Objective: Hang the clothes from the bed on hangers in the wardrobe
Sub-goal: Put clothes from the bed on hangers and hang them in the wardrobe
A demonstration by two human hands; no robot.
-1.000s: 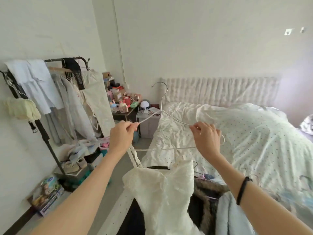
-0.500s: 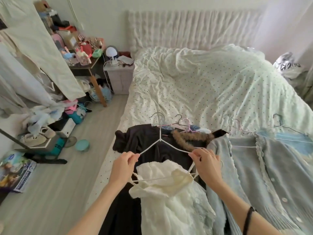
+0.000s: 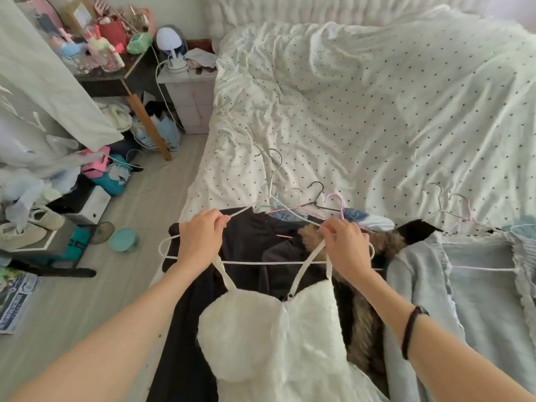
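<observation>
At lower centre, a white strappy dress (image 3: 278, 340) hung from a white wire hanger (image 3: 261, 262), its hem cut off by the bottom edge. The left hand (image 3: 200, 239) pinched the hanger's left arm, the right hand (image 3: 345, 245) pinched its right arm together with a dress strap; the hanger's hook was lost among loose hangers (image 3: 307, 198) on the spotted bedsheet (image 3: 377, 111). Beneath lay a dark garment (image 3: 249, 239), a fur-trimmed piece (image 3: 385, 242) largely hidden, and a pale blue cardigan (image 3: 429, 300) running off the right. At the lower left, print on a magazine (image 3: 14, 303) was too blurred to read.
</observation>
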